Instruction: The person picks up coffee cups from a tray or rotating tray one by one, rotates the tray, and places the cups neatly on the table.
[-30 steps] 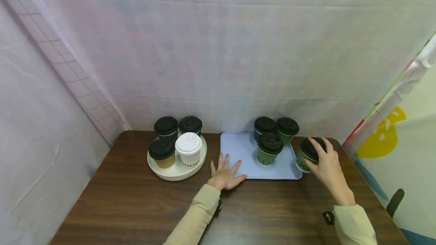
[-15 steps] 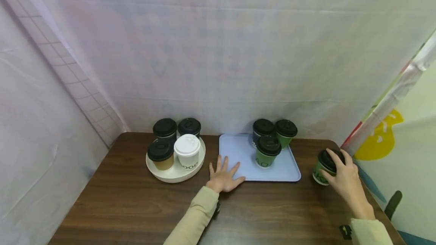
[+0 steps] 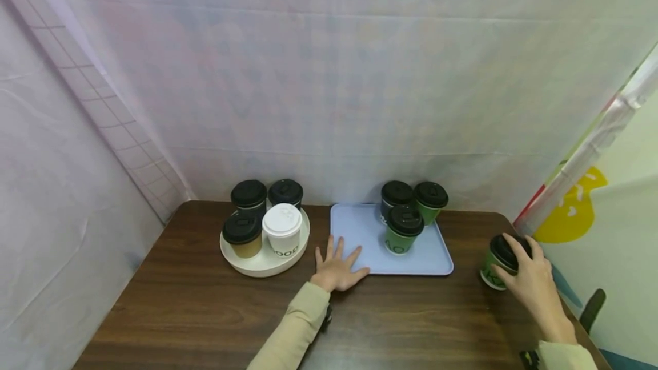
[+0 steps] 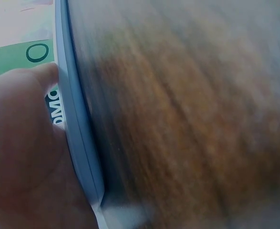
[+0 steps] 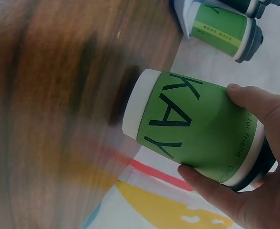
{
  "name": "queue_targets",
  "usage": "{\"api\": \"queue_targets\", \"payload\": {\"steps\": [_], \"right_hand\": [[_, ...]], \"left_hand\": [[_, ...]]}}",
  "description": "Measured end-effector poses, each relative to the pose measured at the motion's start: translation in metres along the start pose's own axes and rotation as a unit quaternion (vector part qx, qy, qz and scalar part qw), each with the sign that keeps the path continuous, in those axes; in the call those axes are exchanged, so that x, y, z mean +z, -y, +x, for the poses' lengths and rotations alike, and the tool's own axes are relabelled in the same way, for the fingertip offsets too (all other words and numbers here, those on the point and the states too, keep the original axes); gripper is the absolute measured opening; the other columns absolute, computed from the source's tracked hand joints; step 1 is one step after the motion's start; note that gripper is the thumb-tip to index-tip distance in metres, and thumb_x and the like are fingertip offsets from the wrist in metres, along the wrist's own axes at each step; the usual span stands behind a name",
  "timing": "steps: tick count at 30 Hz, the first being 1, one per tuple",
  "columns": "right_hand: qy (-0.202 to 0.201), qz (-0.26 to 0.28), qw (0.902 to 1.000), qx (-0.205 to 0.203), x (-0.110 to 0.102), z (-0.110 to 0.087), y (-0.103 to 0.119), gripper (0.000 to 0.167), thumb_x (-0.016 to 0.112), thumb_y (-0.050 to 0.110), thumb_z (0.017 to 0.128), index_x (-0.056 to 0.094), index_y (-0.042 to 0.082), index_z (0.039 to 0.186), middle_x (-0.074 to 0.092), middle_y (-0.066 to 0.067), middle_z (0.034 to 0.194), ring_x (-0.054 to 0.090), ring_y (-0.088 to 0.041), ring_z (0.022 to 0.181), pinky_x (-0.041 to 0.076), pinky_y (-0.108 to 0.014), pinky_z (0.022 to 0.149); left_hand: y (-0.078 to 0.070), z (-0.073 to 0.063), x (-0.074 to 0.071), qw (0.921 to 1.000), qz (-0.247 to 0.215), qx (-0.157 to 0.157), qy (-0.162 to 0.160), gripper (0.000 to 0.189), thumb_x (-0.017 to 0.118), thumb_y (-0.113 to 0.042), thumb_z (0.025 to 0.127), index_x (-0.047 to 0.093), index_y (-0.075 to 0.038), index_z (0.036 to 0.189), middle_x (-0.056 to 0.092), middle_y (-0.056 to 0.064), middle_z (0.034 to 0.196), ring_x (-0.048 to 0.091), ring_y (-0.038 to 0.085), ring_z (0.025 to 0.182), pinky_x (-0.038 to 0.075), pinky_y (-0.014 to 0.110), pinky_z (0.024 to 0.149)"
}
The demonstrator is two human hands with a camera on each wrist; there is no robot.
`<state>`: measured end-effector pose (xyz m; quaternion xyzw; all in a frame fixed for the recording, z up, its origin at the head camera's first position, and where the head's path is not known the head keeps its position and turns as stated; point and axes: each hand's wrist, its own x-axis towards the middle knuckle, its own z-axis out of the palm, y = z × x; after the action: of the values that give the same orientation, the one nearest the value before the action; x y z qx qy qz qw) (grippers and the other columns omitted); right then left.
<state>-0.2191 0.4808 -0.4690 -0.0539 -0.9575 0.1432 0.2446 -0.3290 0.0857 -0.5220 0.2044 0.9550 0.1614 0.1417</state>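
My right hand (image 3: 534, 287) grips a green paper coffee cup (image 5: 192, 126) with a black lid, upright near the table's right edge. Thumb and fingers go round its upper part; whether its base touches the wood I cannot tell. My left hand (image 3: 338, 270) lies with spread, straight fingers on the near left corner of a light blue tray (image 3: 354, 218). Standing on that tray's right half are a green cup (image 3: 400, 240) in front, a dark cup (image 3: 396, 193) behind it and another green cup (image 3: 430, 204), all black-lidded.
Left of the tray, a round white dish (image 3: 257, 270) holds a brown cup (image 3: 248, 248), a white cup (image 3: 283, 236) and two dark cups with black lids. A white cloth wall (image 3: 329, 101) rises behind the brown wooden table (image 3: 401, 324).
My right hand has carried the green cup from beside the tray's right edge rightward and nearer to me. The left hand has stayed on the tray corner.
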Motion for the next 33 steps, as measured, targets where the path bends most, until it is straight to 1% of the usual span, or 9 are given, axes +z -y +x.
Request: {"api": "queue_targets", "payload": {"steps": [6,10,13,17,20,23,25,29,33], "right_hand": [[0.005,0.000,1.0000,0.007,0.003,-0.004,-0.005,0.080,0.087,0.009,0.078,0.045,0.002,0.146,0.033,-0.049,0.143,0.043,-0.078,0.102,0.039,-0.083,0.077],[0.012,0.001,0.9997,0.022,0.005,-0.005,-0.007,0.081,0.086,0.010,0.080,0.043,0.004,0.148,0.031,-0.048,0.145,0.042,-0.078,0.104,0.039,-0.084,0.077],[0.010,-0.002,0.9997,0.023,0.005,-0.005,-0.008,0.082,0.086,0.011,0.080,0.042,0.005,0.149,0.030,-0.047,0.147,0.039,-0.077,0.112,0.038,-0.085,0.080],[-0.003,-0.017,0.9997,0.017,0.005,-0.005,-0.008,0.085,0.087,0.013,0.077,0.042,0.008,0.149,0.034,-0.044,0.147,0.033,-0.070,0.126,0.034,-0.085,0.086],[-0.004,-0.029,0.9994,0.019,0.003,-0.007,-0.008,0.090,0.088,0.017,0.076,0.040,0.011,0.152,0.035,-0.041,0.149,0.030,-0.065,0.131,0.031,-0.085,0.088],[0.008,-0.036,0.9990,0.024,0.000,-0.008,-0.007,0.098,0.087,0.024,0.077,0.033,0.012,0.157,0.030,-0.039,0.155,0.024,-0.067,0.138,0.025,-0.090,0.092],[0.013,-0.040,0.9988,0.025,-0.003,-0.008,-0.005,0.102,0.087,0.028,0.077,0.029,0.012,0.160,0.025,-0.039,0.159,0.016,-0.070,0.144,0.018,-0.093,0.096],[-0.012,-0.051,0.9986,0.006,-0.011,-0.003,0.009,0.104,0.086,0.035,0.076,0.029,0.014,0.160,0.023,-0.038,0.161,0.003,-0.068,0.151,0.005,-0.094,0.104],[-0.058,-0.050,0.9959,-0.047,-0.013,0.009,0.034,0.098,0.086,0.037,0.072,0.039,0.014,0.154,0.033,-0.037,0.156,0.006,-0.063,0.154,0.002,-0.088,0.113]], "left_hand": [[0.004,0.003,0.005,1.0000,0.000,-0.003,-0.007,0.070,0.038,-0.069,0.101,0.029,-0.038,0.163,0.007,0.014,0.176,-0.007,0.040,0.164,0.003,0.072,0.127],[0.002,-0.001,0.002,1.0000,0.000,-0.002,-0.003,0.070,0.038,-0.069,0.102,0.029,-0.037,0.163,0.008,0.014,0.176,-0.006,0.040,0.164,0.004,0.072,0.127],[0.001,-0.003,0.000,0.9999,0.000,-0.001,-0.010,0.070,0.040,-0.069,0.101,0.031,-0.036,0.163,0.010,0.015,0.176,-0.003,0.040,0.164,0.006,0.072,0.126],[0.002,0.000,0.003,0.9999,-0.010,0.000,-0.012,0.070,0.039,-0.069,0.102,0.030,-0.037,0.163,0.008,0.015,0.176,-0.006,0.040,0.164,0.004,0.072,0.126],[0.003,0.001,0.006,0.9997,-0.015,0.001,-0.017,0.070,0.040,-0.069,0.101,0.031,-0.037,0.163,0.009,0.015,0.176,-0.006,0.039,0.164,0.003,0.072,0.126],[0.003,0.002,0.007,0.9997,-0.012,0.001,-0.020,0.070,0.040,-0.069,0.101,0.032,-0.037,0.162,0.010,0.015,0.176,-0.005,0.040,0.164,0.004,0.072,0.126],[0.003,0.002,0.008,0.9998,-0.008,0.001,-0.019,0.070,0.039,-0.070,0.101,0.032,-0.037,0.162,0.009,0.015,0.176,-0.005,0.040,0.164,0.004,0.072,0.126],[0.002,0.001,0.008,0.9999,-0.003,0.000,-0.014,0.071,0.038,-0.071,0.101,0.030,-0.038,0.163,0.008,0.014,0.176,-0.007,0.039,0.164,0.003,0.072,0.126],[-0.001,-0.001,0.004,0.9999,-0.002,0.000,-0.010,0.070,0.039,-0.070,0.101,0.031,-0.038,0.163,0.009,0.014,0.176,-0.005,0.040,0.164,0.004,0.072,0.126]]}}
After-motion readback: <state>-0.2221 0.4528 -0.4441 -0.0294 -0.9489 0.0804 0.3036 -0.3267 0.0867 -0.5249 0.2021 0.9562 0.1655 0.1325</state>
